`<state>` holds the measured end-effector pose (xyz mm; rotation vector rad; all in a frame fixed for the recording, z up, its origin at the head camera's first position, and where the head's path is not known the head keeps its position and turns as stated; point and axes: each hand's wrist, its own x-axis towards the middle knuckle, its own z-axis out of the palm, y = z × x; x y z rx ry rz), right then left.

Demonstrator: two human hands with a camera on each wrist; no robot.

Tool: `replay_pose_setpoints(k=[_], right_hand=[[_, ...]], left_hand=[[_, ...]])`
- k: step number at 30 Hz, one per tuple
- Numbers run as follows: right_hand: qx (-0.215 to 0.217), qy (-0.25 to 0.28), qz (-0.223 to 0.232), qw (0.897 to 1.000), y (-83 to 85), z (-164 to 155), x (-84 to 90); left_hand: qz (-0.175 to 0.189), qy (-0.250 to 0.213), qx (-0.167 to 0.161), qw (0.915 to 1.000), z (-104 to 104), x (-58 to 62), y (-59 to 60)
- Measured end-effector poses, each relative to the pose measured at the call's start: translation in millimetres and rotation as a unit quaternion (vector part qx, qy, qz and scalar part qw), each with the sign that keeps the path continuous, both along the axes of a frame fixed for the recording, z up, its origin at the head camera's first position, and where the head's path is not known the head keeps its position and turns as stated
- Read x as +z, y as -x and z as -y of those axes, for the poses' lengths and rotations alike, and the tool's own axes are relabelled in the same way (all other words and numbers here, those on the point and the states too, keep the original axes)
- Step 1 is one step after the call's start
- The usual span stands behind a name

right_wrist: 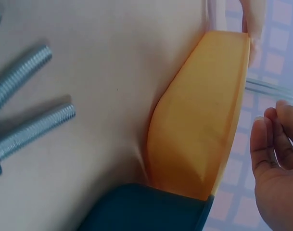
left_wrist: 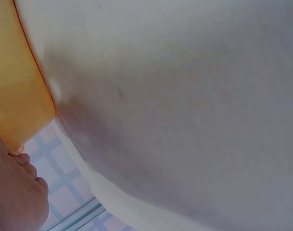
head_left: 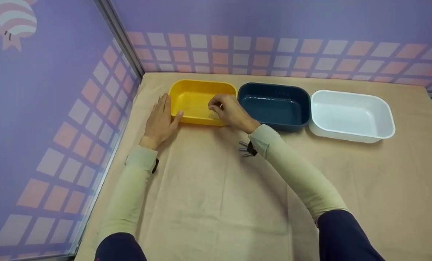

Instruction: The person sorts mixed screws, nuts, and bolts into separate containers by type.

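A person in pale sleeves reaches both arms across a beige cloth-covered table [head_left: 216, 203] toward three plastic bins lined up in the upper half of the head view. The yellow bin [head_left: 196, 95] sits left of centre, the dark blue bin [head_left: 274, 105] just beside it on its right, apparently touching, and the white bin [head_left: 352, 114] further right, close to the blue one.

The left hand [head_left: 160, 121] lies flat with fingers straight against the yellow bin's left outer wall, thumb near its front corner. The right hand [head_left: 228, 111] hovers over the yellow bin's front right corner, fingers curled together as if pinching something small; whether it holds anything cannot be told.

Several silver threaded bolts [head_left: 244, 149] lie on the cloth near the middle of the frame, beside the right wrist. In the right wrist view they appear at the left edge, well apart from the yellow bin.

Purple walls with pink and white squares surround the table.
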<state>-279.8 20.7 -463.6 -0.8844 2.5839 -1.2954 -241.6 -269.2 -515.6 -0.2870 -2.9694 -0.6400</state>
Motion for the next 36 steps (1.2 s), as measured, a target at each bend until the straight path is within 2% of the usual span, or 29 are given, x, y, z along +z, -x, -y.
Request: replay_pose_setpoints(k=[10,18,28,36], right_hand=[[-0.051,0.011,0.026,0.998,16.5,1,4.1],[-0.085,0.015,0.015,0.996,25.0,-1,2.4],[-0.097,0.003,0.044,0.994,26.3,1,3.2],[-0.088,0.014,0.014,0.996,26.2,1,1.8]], left_hand=[[0.007,0.000,0.004,1.0000,0,-0.2,0.0],[0.014,-0.001,0.005,0.9999,-1,-0.6,1.1],[0.010,-0.001,0.007,0.9999,1,-2.0,0.6],[-0.001,-0.005,0.003,1.0000,1,-2.3,0.3]])
